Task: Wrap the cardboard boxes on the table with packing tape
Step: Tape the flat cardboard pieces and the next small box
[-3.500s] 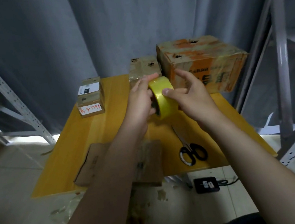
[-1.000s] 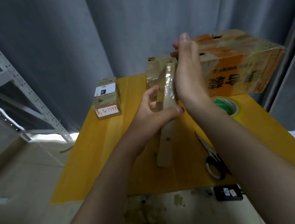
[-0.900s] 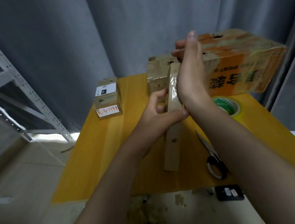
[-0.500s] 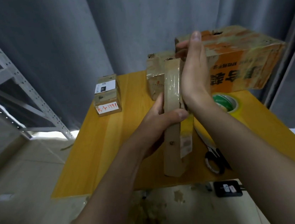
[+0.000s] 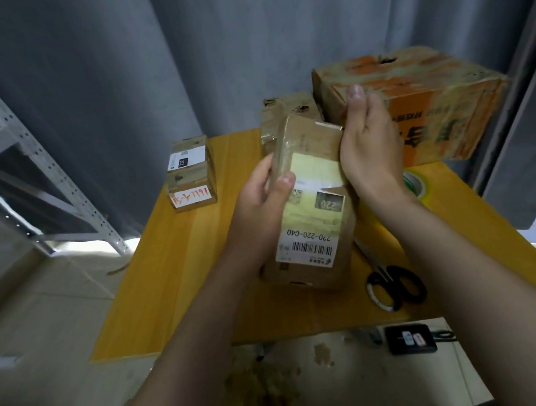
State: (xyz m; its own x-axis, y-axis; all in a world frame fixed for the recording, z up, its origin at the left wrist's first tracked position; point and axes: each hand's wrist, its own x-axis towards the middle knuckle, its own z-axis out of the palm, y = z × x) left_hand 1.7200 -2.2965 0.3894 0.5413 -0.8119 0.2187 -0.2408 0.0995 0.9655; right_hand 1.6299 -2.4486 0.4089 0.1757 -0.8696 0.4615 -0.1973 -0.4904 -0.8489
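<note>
Room was dim overall w/ a grey, murky cast; no lamp in view. Brightest spots were a strip of light on the floor (image 5: 54,313) under the curtain (image 5: 239,37), back left, & a pale patch at far right. The tape (image 5: 282,153) on the cardboard box (image 5: 315,210) gave a soft sheen near its top; the big orange box (image 5: 415,97) showed dull glare too. Soft shadows lay on the table (image 5: 175,281) under the box & by the scissors (image 5: 396,285). Pic was soft & noisy, tho label digits stayed legible. Wide-angle bend: shelf upright (image 5: 15,132) leaned at left, forearms (image 5: 471,279) stretched & blurry at btm.
</note>
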